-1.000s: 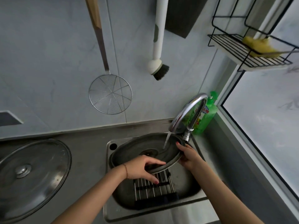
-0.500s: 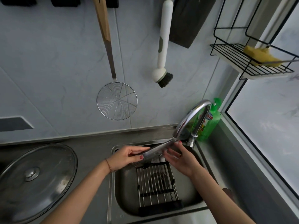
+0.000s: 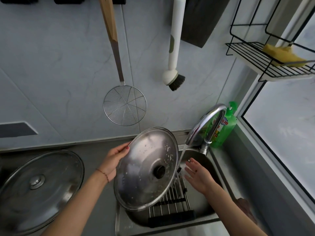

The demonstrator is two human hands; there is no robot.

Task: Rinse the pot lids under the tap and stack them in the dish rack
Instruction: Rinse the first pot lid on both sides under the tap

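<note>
Steel round domed pot lid (image 3: pixel 146 169), centre frame — rigid, wet, likely slippery; left hand (image 3: pixel 113 160) grips its rim, right hand (image 3: pixel 197 174) spread, empty. Black knob (image 3: pixel 159 171) offers a surer hold.

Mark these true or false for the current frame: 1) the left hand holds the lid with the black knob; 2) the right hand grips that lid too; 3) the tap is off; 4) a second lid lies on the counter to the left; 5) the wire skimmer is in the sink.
1) True: the left hand holds the lid with the black knob by its rim, tilted over the sink.
2) False: the right hand is open beside the lid, under the water.
3) False: water runs from the tap.
4) True: the second lid lies there.
5) False: the wire skimmer hangs on the wall.
</note>
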